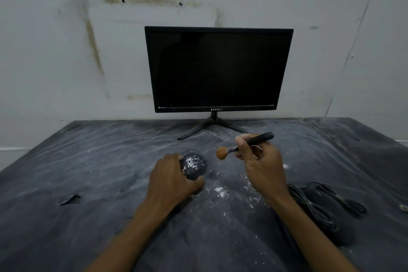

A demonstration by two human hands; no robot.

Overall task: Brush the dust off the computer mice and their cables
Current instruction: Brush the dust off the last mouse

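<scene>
A person's 2 bare forearms reach forward over a dark grey table (92,161) covered in wrinkled clear plastic film and dusted with white powder. The left hand (171,180) grips a rounded black computer mouse (195,164) speckled with white dust, fingers curled over its left side and thumb curled under its near edge; the mouse sits near the middle of the table. The right hand (261,161) pinches a small brush with a black handle and a soft round tan head (221,153), fingers closed together on the handle. The brush head hovers just beside the mouse's right side, apart from it.

To the right, near the right forearm, lies a second black mouse (318,201), hard to make out, with 2 bundled black cables (313,207) looped on and beside it. White powder patches (219,191) lie on the film between the hands. A black flat-screen monitor with a dark screen (217,68) stands on a splayed stand at the table's far edge, against a stained white wall (66,40).
</scene>
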